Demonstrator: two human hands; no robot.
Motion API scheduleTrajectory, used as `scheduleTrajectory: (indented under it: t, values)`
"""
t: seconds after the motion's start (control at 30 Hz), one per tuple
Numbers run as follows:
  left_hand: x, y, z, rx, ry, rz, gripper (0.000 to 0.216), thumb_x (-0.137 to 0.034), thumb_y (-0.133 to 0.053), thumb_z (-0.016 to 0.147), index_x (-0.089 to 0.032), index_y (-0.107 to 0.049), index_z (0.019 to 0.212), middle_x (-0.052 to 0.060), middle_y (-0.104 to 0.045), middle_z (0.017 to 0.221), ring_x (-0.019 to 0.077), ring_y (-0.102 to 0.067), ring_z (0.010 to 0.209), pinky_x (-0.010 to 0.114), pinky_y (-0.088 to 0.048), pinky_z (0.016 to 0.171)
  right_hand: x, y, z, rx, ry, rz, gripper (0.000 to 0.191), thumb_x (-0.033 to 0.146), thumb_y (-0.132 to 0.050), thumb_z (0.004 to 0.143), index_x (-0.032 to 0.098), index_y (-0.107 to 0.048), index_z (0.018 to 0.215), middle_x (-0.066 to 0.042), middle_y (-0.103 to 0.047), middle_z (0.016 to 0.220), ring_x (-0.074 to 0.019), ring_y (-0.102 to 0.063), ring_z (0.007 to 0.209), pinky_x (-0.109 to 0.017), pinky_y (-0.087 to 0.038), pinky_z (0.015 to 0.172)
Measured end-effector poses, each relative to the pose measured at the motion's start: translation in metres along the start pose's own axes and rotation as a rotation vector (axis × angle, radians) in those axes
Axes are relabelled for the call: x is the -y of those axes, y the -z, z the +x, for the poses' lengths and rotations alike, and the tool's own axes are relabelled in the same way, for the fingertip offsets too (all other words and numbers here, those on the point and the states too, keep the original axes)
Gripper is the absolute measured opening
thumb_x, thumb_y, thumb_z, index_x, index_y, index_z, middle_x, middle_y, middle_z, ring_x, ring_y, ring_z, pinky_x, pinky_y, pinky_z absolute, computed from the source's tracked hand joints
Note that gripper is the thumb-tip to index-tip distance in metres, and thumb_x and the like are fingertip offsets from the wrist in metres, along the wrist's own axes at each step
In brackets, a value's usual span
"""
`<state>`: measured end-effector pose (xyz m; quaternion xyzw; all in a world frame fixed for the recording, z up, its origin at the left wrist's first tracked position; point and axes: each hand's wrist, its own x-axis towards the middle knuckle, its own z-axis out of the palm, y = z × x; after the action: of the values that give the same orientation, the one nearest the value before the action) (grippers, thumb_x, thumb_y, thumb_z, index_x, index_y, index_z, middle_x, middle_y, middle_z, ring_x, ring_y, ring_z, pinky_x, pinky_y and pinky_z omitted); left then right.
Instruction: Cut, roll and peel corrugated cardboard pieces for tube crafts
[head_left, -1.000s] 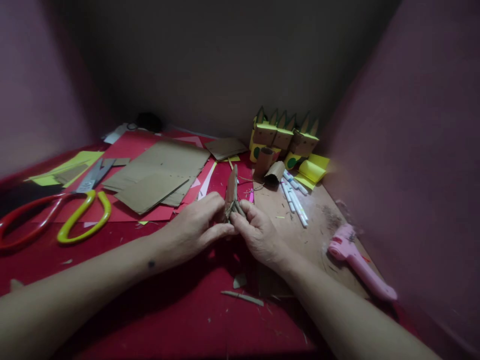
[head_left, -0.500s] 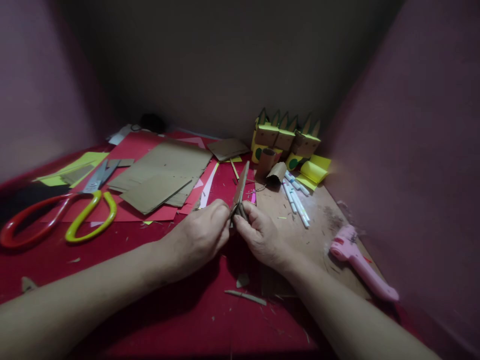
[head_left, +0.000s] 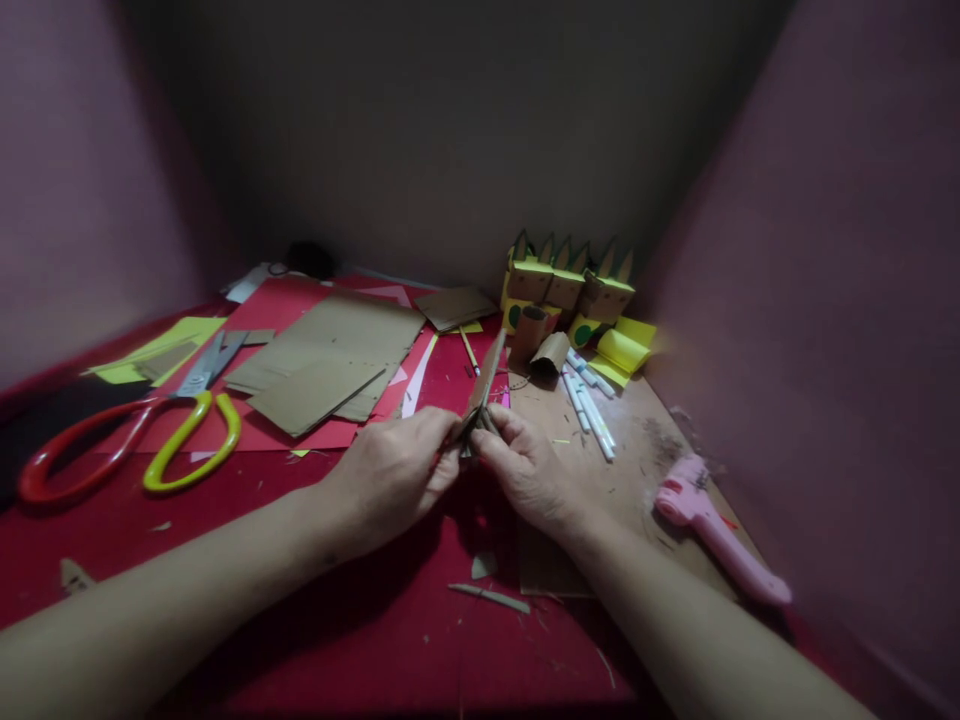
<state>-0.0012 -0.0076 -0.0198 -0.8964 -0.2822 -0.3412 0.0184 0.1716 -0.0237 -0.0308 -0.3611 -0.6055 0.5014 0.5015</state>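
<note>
Between both hands a piece of cardboard (head_left: 488, 378) stands nearly edge-on, its long end pointing away from me. My left hand (head_left: 401, 462) is closed on the near left side of it. The fingers and thumb of my right hand (head_left: 521, 462) pinch its near right side, where the cardboard looks folded or layered. Beneath the hands lies a red tabletop (head_left: 360, 640). Small cardboard scraps (head_left: 489, 598) are scattered just in front of the hands.
Scissors (head_left: 196, 395) with red and yellow handles lie left, beside cardboard sheets (head_left: 352, 335) on red paper. To the right, a brown board (head_left: 637, 480) carries white markers (head_left: 591, 410), cardboard tubes (head_left: 551, 355) and a pink glue gun (head_left: 720, 525). Yellow-and-brown cardboard figures (head_left: 562, 285) stand behind.
The view has shifted slightly, so the table items sit a little lower. My left hand's fingers have moved slightly on the cardboard; both hands keep hold of it.
</note>
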Motion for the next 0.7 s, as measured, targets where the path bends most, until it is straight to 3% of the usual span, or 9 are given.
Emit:
scheduleTrajectory:
  t: [0.23,0.43,0.7]
  values:
    - [-0.008,0.001,-0.003,-0.132,0.005,-0.010,0.022,-0.016,-0.044,0.092,-0.014,-0.056,0.074,-0.003,-0.050,0.057,0.0092,-0.045,0.044,0.021,-0.037,0.044,-0.007,-0.011,-0.007,-0.097,0.002,-0.127,0.028,0.044,-0.066,0.081,0.021,-0.049,0.081,0.005,-0.046,0.073,-0.0119,-0.042,0.066,-0.025,-0.037,0.061]
    - [-0.014,-0.001,-0.005,-0.171,0.019,-0.096,0.016,-0.013,-0.042,0.094,-0.015,-0.055,0.086,0.000,-0.057,0.065,0.0100,-0.054,0.053,0.020,-0.043,0.053,-0.006,-0.011,-0.002,-0.083,0.107,-0.122,0.015,0.033,-0.049,0.091,0.020,-0.056,0.087,0.000,-0.052,0.085,-0.0143,-0.052,0.081,-0.028,-0.043,0.078]
    - [-0.005,-0.003,-0.010,-0.144,-0.072,-0.011,0.016,-0.013,-0.042,0.091,-0.019,-0.050,0.078,-0.004,-0.048,0.061,0.0103,-0.045,0.048,0.024,-0.035,0.047,-0.007,-0.008,-0.003,-0.038,0.263,-0.346,0.017,0.027,-0.042,0.092,0.019,-0.051,0.081,-0.001,-0.053,0.080,-0.0143,-0.051,0.073,-0.027,-0.044,0.069]
